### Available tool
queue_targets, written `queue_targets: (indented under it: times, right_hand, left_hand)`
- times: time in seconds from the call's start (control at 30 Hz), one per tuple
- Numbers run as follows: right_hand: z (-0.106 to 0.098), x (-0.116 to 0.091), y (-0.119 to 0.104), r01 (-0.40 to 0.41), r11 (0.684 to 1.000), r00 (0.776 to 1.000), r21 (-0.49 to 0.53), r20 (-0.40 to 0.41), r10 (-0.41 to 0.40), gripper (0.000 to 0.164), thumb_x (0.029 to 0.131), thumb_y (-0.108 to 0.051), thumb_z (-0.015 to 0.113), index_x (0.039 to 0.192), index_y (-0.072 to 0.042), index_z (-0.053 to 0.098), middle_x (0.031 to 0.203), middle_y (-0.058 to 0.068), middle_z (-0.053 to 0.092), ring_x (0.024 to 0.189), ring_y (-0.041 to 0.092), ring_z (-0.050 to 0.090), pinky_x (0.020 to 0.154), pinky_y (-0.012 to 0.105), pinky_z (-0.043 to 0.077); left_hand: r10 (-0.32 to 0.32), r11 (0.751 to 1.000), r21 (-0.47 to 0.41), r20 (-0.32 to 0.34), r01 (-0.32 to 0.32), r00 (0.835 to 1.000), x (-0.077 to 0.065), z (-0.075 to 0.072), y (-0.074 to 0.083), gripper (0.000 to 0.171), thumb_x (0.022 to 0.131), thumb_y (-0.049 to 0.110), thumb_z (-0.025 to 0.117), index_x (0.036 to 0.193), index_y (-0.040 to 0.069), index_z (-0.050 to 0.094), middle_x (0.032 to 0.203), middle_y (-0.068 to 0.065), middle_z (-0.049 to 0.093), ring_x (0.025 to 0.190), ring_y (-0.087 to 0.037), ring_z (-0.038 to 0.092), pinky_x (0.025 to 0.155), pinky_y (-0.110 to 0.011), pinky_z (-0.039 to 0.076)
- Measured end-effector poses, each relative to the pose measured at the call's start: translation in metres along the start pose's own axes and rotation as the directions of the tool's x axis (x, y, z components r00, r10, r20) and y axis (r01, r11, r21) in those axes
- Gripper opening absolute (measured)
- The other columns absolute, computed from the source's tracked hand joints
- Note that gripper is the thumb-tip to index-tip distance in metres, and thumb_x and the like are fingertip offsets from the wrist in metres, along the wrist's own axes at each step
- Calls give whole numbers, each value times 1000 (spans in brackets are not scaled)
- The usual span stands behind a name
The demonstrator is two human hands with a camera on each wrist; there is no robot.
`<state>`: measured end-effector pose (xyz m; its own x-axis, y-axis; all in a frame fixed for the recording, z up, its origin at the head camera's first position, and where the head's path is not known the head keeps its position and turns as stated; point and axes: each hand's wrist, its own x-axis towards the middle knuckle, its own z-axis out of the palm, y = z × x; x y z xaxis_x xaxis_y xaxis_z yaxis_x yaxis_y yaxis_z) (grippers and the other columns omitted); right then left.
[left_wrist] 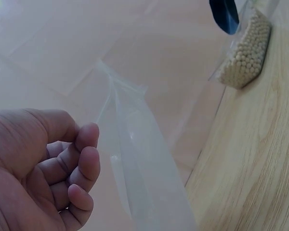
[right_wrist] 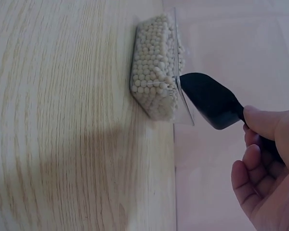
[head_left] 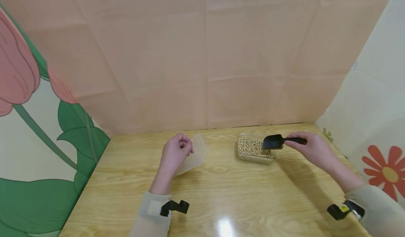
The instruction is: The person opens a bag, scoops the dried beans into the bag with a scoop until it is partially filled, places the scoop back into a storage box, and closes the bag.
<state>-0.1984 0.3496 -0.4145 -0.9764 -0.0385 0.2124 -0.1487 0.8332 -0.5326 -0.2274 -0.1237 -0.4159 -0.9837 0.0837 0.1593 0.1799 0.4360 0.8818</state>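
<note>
My left hand [head_left: 176, 152] pinches the edge of a translucent plastic bag [head_left: 197, 155] between thumb and forefinger, its other fingers curled. In the left wrist view the bag [left_wrist: 144, 159] hangs beside the fingertips, its upper edge slightly parted. On the right, my right hand [head_left: 312, 148] grips the handle of a black scoop [head_left: 274, 142]. The scoop's tip is at the right end of a clear rectangular container [head_left: 257, 158] filled with soybeans [head_left: 250, 145]. From the right wrist, the scoop's blade [right_wrist: 209, 101] meets the container's rim; whether beans lie in it is hidden.
The container stands on a wood-grain table [head_left: 221, 191] near its back edge. Behind rises a pinkish cloth backdrop [head_left: 205, 71]. Walls with painted flowers flank both sides. A black camera mount is strapped to each sleeve.
</note>
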Motion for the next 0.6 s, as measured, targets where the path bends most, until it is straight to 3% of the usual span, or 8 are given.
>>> queue_targets:
  times: [0.3,0.6]
  right_hand:
    - [0,7,6,8,1000,1000,-14,1,-8,37,106,-42,76,125,-10,81,105,11,77,56,16,49,52,34,40]
    - [-1,9,8,-18,1000,999,1,41,18,41,105,-46,77,125,-11,81,112,15,77,57,16,49,52,34,40]
  left_hand:
    - [4,1000,4,0,-4,1000,0,0,0,8,108,10,67,101,11,70,76,3,73,72,-20,68,71,-38,54]
    - [-1,1000,1,1,1,1000,1,0,-1,8,108,11,67,101,12,70,76,3,73,73,-20,69,72,-39,55]
